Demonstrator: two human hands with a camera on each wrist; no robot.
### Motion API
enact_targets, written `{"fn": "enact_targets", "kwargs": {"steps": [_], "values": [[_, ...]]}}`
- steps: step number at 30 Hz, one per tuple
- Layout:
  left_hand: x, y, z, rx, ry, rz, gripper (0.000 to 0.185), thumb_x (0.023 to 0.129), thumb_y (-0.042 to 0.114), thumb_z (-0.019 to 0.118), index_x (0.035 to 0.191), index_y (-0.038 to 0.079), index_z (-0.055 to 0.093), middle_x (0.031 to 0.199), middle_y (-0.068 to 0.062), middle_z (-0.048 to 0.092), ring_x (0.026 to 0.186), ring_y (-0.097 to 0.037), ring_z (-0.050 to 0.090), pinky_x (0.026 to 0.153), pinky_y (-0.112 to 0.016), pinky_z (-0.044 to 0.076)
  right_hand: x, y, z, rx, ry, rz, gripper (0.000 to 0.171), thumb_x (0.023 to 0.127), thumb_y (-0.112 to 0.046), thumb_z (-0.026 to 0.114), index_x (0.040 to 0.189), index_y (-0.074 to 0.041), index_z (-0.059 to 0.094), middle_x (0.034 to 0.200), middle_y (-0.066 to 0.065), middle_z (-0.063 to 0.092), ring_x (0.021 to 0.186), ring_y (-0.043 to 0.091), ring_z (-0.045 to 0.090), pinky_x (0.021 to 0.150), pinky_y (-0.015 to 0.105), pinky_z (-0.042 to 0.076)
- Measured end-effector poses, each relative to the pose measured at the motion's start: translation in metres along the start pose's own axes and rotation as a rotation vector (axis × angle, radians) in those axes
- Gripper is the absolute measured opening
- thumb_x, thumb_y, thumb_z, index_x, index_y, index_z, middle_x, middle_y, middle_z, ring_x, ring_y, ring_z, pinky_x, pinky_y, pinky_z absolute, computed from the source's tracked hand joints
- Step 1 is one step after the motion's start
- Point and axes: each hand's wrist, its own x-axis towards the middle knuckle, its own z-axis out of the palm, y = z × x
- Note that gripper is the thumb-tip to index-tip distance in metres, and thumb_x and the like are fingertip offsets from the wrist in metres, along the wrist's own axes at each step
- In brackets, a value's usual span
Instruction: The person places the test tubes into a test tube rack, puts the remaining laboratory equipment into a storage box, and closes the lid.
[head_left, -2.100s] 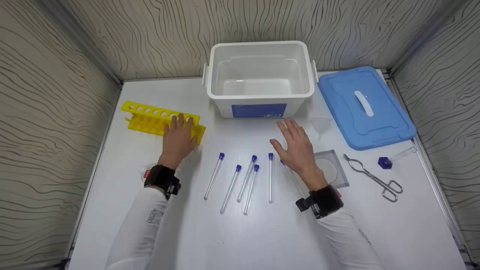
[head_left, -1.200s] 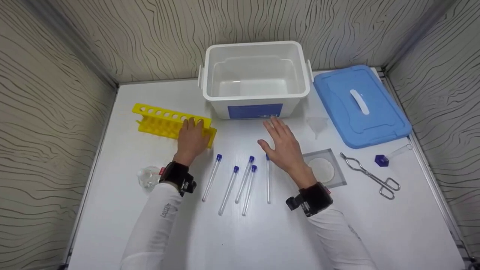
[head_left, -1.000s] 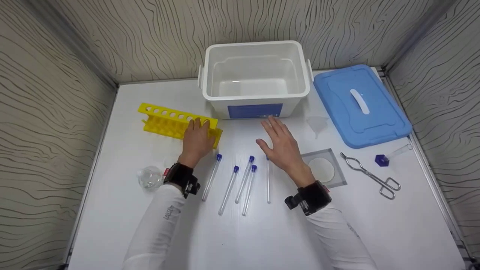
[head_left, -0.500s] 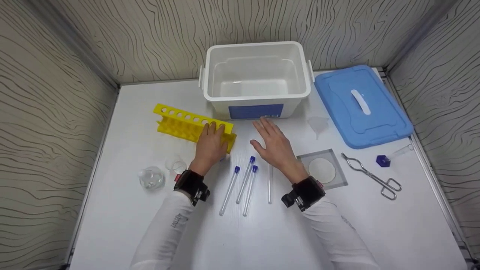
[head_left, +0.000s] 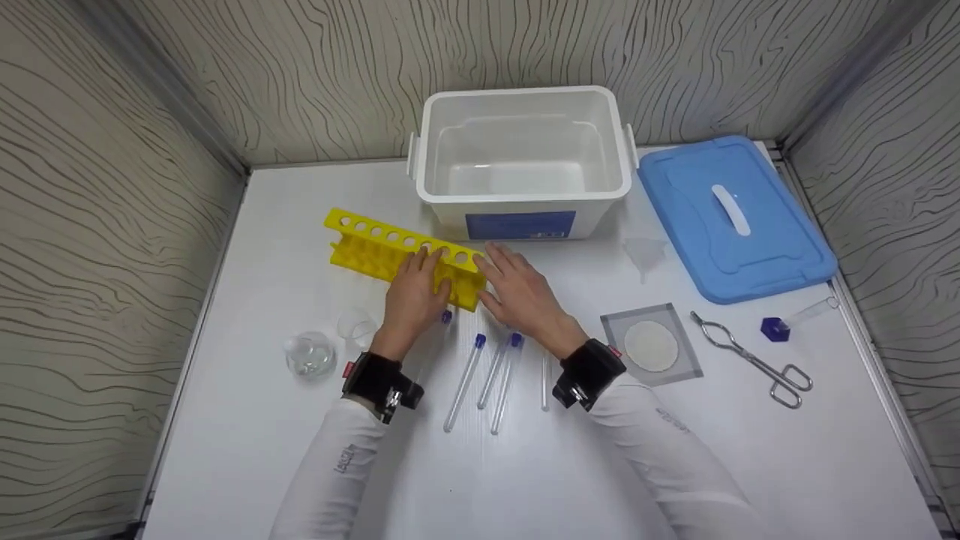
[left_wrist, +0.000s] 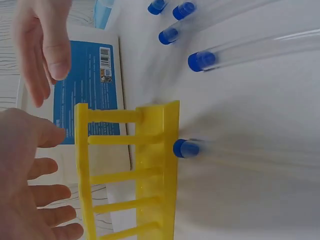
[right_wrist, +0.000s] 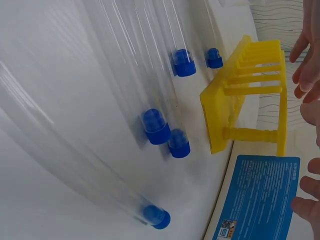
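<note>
The yellow test tube rack (head_left: 375, 259) stands on the table in front of the white bin, its top row of holes facing up. My left hand (head_left: 414, 296) is over its front right part, fingers loosely extended; in the left wrist view these fingers (left_wrist: 52, 195) are above the top rail, apart from it. At the rack's right end is my right hand (head_left: 521, 296), its fingers stretched out and holding nothing. Several clear test tubes with blue caps lie below the hands, among them one test tube (head_left: 463, 386). Close to the rack is another tube's cap (left_wrist: 186, 148).
Behind stands the white bin (head_left: 525, 196), with its blue lid (head_left: 772, 247) to the right. A funnel (head_left: 645, 255), a gauze pad (head_left: 651, 346), metal tongs (head_left: 742, 352) and a small cylinder with a blue base (head_left: 775, 328) lie at right. Clear glassware (head_left: 310, 355) stands at left.
The rack has slid to the right along with my left hand, which now looks lifted off it. My right hand has moved left to the rack's right end.
</note>
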Motion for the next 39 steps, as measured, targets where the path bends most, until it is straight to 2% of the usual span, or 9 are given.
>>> {"fn": "enact_targets", "kwargs": {"steps": [4, 9, 14, 18, 24, 29, 39], "values": [[0.0, -0.009, -0.01, -0.006, 0.023, -0.037, 0.052, 0.095, 0.025, 0.059, 0.144, 0.007, 0.051, 0.15, -0.023, 0.047, 0.139, -0.043, 0.045, 0.11, -0.057, 0.044, 0.009, -0.009, 0.004, -0.021, -0.063, -0.025, 0.058, 0.098, -0.034, 0.058, 0.148, -0.008, 0.045, 0.155, 0.02, 0.042, 0.143, 0.036, 0.042, 0.117, 0.049, 0.039], [0.001, -0.018, -0.024, 0.001, 0.02, -0.094, 0.055, 0.097, 0.028, 0.057, 0.147, 0.008, 0.047, 0.153, -0.022, 0.044, 0.142, -0.041, 0.041, 0.114, -0.056, 0.041, 0.017, -0.016, 0.011, -0.003, -0.165, -0.021, 0.064, 0.099, -0.034, 0.057, 0.153, -0.008, 0.037, 0.161, 0.018, 0.033, 0.148, 0.036, 0.035, 0.121, 0.049, 0.034], [0.002, -0.028, -0.041, -0.012, 0.025, -0.145, 0.057, 0.098, 0.029, 0.054, 0.15, 0.008, 0.043, 0.155, -0.023, 0.04, 0.144, -0.041, 0.038, 0.115, -0.057, 0.039, 0.02, -0.02, 0.017, 0.021, -0.228, -0.007, 0.068, 0.1, -0.034, 0.056, 0.155, -0.004, 0.03, 0.163, 0.018, 0.027, 0.15, 0.035, 0.031, 0.122, 0.047, 0.032], [-0.001, -0.037, -0.048, 0.005, 0.015, -0.158, 0.057, 0.098, 0.029, 0.052, 0.15, 0.008, 0.042, 0.154, -0.024, 0.04, 0.144, -0.042, 0.037, 0.114, -0.058, 0.039, 0.019, -0.02, 0.02, 0.027, -0.268, 0.012, 0.072, 0.1, -0.034, 0.056, 0.156, -0.001, 0.024, 0.164, 0.018, 0.024, 0.152, 0.033, 0.027, 0.123, 0.045, 0.031], [-0.004, -0.049, -0.054, 0.033, 0.01, -0.169, 0.056, 0.098, 0.028, 0.052, 0.149, 0.005, 0.044, 0.152, -0.025, 0.042, 0.142, -0.043, 0.038, 0.112, -0.059, 0.04, 0.017, -0.015, 0.02, 0.006, -0.262, 0.003, 0.069, 0.101, -0.031, 0.054, 0.155, 0.0, 0.026, 0.164, 0.016, 0.025, 0.152, 0.032, 0.027, 0.122, 0.044, 0.033], [-0.002, -0.051, -0.053, 0.04, -0.001, -0.173, 0.055, 0.099, 0.028, 0.053, 0.149, 0.005, 0.043, 0.152, -0.024, 0.043, 0.142, -0.042, 0.039, 0.114, -0.057, 0.039, 0.013, -0.003, 0.014, -0.007, -0.241, -0.003, 0.064, 0.101, -0.027, 0.053, 0.153, 0.002, 0.031, 0.162, 0.018, 0.029, 0.151, 0.033, 0.029, 0.124, 0.044, 0.029], [0.011, -0.066, -0.059, 0.068, -0.102, -0.189, 0.058, 0.1, 0.028, 0.05, 0.152, 0.005, 0.037, 0.159, -0.025, 0.032, 0.147, -0.041, 0.032, 0.118, -0.057, 0.034, 0.008, 0.018, 0.004, 0.035, -0.287, 0.04, 0.063, 0.102, -0.03, 0.05, 0.155, -0.002, 0.029, 0.164, 0.013, 0.026, 0.153, 0.03, 0.026, 0.125, 0.044, 0.025]]}}
